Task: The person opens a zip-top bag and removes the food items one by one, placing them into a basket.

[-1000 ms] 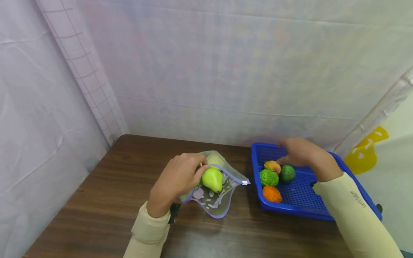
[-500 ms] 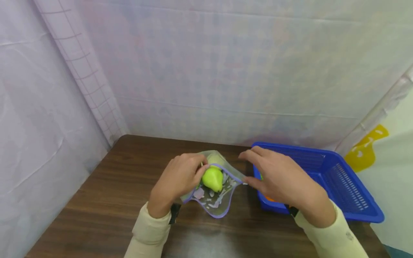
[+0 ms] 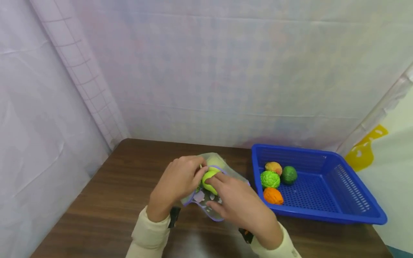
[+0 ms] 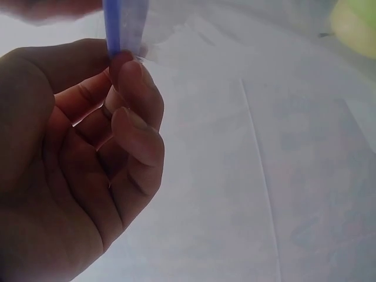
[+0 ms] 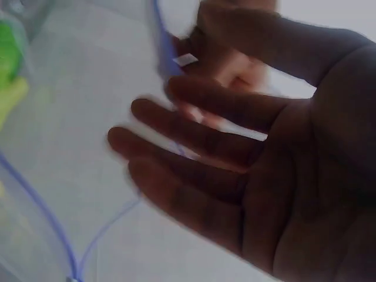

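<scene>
A clear zip bag [image 3: 211, 160] with a purple rim lies on the table in the head view. My left hand [image 3: 177, 184] pinches that rim between thumb and fingertips; the purple edge [image 4: 120, 26] shows at the fingertips in the left wrist view. Inside the bag's mouth sits a green pear [image 3: 209, 182], partly covered by fingers. Over the bag is my right hand [image 3: 242, 200], its fingers by the pear. In the right wrist view the right hand's fingers [image 5: 194, 200] are nearly straight and hold nothing. Whatever lies deeper in the bag is hard to make out.
A blue plastic basket [image 3: 322, 215] stands to the right. At its left end lie a yellow-orange fruit [image 3: 273, 167], a bumpy green piece [image 3: 270, 179], a dark green round piece [image 3: 289, 175] and an orange piece [image 3: 273, 196]. White curtains hang behind the wooden table [image 3: 106, 200].
My right hand has moved left from above the basket, past the bag's right corner, to over the pear. The left hand keeps its pinch on the bag's rim.
</scene>
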Demonstrator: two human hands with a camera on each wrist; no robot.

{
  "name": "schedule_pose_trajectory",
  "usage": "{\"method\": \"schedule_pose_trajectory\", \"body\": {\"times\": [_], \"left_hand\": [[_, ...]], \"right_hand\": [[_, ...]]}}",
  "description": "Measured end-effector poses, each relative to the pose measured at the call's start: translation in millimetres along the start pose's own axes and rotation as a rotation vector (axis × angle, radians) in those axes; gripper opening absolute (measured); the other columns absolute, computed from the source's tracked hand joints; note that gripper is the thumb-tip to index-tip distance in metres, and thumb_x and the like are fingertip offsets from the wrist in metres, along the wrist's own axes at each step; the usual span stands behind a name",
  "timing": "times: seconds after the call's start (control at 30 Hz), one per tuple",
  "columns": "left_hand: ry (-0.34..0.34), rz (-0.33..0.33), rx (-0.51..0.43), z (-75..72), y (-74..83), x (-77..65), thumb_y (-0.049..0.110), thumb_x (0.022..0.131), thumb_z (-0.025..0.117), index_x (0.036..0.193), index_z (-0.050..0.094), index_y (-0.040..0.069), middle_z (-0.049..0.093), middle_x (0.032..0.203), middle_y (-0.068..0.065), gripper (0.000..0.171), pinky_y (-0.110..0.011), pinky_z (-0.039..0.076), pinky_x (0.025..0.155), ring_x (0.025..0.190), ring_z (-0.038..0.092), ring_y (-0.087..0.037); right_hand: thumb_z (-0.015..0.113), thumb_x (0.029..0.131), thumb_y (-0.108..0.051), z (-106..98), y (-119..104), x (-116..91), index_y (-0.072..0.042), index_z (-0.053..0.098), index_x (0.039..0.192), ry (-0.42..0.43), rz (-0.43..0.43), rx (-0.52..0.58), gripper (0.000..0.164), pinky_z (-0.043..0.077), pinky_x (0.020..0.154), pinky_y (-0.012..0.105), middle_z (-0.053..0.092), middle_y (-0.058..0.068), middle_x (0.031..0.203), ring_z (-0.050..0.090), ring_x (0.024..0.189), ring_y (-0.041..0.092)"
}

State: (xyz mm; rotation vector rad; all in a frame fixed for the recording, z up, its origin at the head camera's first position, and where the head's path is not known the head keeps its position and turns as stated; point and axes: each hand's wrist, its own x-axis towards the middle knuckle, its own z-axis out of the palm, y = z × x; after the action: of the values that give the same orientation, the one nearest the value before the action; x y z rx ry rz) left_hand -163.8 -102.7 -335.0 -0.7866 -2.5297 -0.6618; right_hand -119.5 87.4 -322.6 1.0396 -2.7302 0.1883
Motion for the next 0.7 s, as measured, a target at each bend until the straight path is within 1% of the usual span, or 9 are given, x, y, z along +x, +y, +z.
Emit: {"method": "schedule_pose_trajectory", "body": {"times": [0.07,0.17,0.23,0.3,0.43,0.5,0.6,0.7], "left_hand": [[0.008,0.002,0.004,-0.8,0.1,-0.2,0.019,0.095,0.07,0.091,0.071,0.013,0.064,0.077,0.008,0.008,-0.024,0.044,0.057,0.062,0.05,-0.006],[0.015,0.012,0.012,-1.4,0.2,-0.1,0.019,0.095,0.07,0.091,0.071,0.012,0.065,0.077,0.007,0.008,-0.025,0.045,0.057,0.062,0.051,-0.006],[0.014,0.015,0.012,-1.2,0.5,-0.3,0.018,0.095,0.07,0.091,0.071,0.012,0.065,0.077,0.007,0.008,-0.025,0.046,0.057,0.062,0.052,-0.006],[0.016,0.018,0.017,-0.5,0.5,-0.6,0.018,0.095,0.069,0.091,0.072,0.012,0.067,0.078,0.006,0.007,-0.026,0.047,0.058,0.063,0.053,-0.006],[0.026,0.019,0.027,1.0,0.7,-0.8,0.018,0.095,0.07,0.09,0.072,0.013,0.068,0.081,0.006,0.007,-0.03,0.049,0.061,0.066,0.057,-0.008],[0.028,0.019,0.03,1.9,0.8,-0.7,0.019,0.094,0.07,0.09,0.072,0.013,0.069,0.08,0.005,0.007,-0.032,0.05,0.061,0.067,0.059,-0.009],[0.029,0.018,0.029,3.0,1.3,-0.6,0.02,0.094,0.071,0.091,0.072,0.013,0.068,0.08,0.006,0.008,-0.033,0.05,0.061,0.067,0.06,-0.01],[0.032,0.021,0.031,4.0,1.7,-0.4,0.02,0.094,0.071,0.091,0.072,0.013,0.068,0.079,0.006,0.008,-0.032,0.05,0.06,0.067,0.059,-0.009]], "right_hand": [[0.079,0.087,-0.039,11.4,-1.2,6.3,-0.014,0.065,0.122,-0.021,0.011,-0.004,0.045,0.057,0.08,0.034,0.067,0.0,0.117,0.065,0.096,0.016],[0.079,0.086,-0.038,27.3,-2.1,14.6,-0.012,0.065,0.122,-0.024,0.02,-0.016,0.047,0.057,0.076,0.035,0.067,0.002,0.113,0.066,0.092,0.017],[0.078,0.086,-0.038,37.2,-2.4,19.3,-0.01,0.064,0.125,-0.027,0.039,-0.02,0.05,0.057,0.076,0.037,0.066,0.004,0.116,0.067,0.093,0.021],[0.077,0.086,-0.038,46.5,-2.4,23.3,-0.011,0.061,0.13,-0.037,0.075,-0.026,0.054,0.058,0.074,0.041,0.064,0.006,0.124,0.067,0.096,0.024],[0.078,0.085,-0.04,63.2,0.0,32.3,-0.013,0.057,0.138,-0.066,0.179,-0.042,0.063,0.058,0.08,0.049,0.058,0.01,0.136,0.063,0.112,0.033],[0.081,0.083,-0.041,71.0,2.5,36.5,-0.014,0.056,0.139,-0.078,0.225,-0.043,0.067,0.057,0.084,0.049,0.057,0.012,0.136,0.06,0.117,0.034],[0.084,0.08,-0.043,83.6,6.9,42.0,-0.014,0.053,0.144,-0.098,0.268,-0.048,0.077,0.055,0.091,0.05,0.055,0.013,0.137,0.056,0.122,0.035],[0.084,0.078,-0.045,96.8,11.3,46.6,-0.014,0.049,0.148,-0.109,0.29,-0.066,0.084,0.051,0.098,0.051,0.055,0.015,0.138,0.053,0.125,0.037]]}}
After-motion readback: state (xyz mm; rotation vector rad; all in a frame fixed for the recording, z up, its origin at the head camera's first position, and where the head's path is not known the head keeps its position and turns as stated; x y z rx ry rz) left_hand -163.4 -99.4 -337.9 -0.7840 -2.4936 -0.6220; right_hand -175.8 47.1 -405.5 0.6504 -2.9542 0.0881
